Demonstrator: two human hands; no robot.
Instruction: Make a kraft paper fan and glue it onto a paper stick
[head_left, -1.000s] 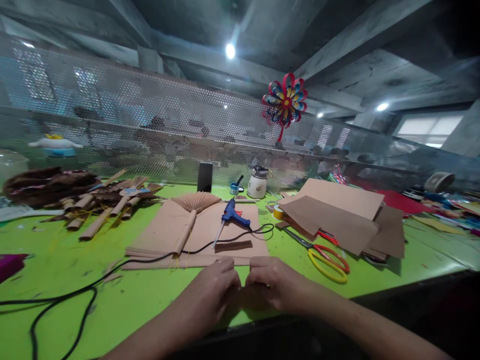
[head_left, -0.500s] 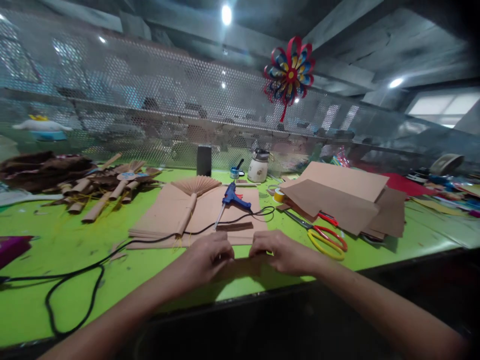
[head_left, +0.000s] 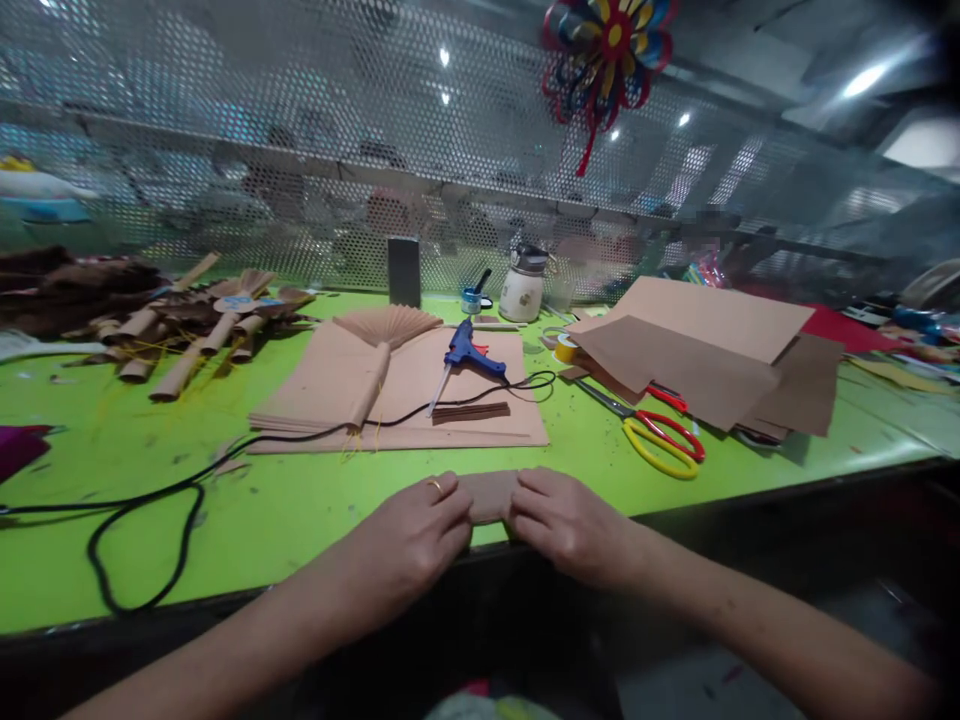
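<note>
Matt brown paper strip (head_left: 491, 496); smooth, glossy green tabletop (head_left: 315, 535); perforated metal-looking screen (head_left: 315, 210).

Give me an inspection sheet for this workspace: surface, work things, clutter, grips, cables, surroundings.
Surface: green table, specked with small scraps.
Work things: small brown paper piece at the front edge; blue glue gun and pleated paper fan on a paper stack.
Clutter: pile of rolled-handle paper pieces at left; loose brown sheets and scissors at right.
Grips: left grip and right grip, both bare hands, hold opposite ends of the small piece.
Cables: black cord crosses the stack, looping at left.
Surroundings: perforated screen behind; flower-shaped ornament above.
</note>
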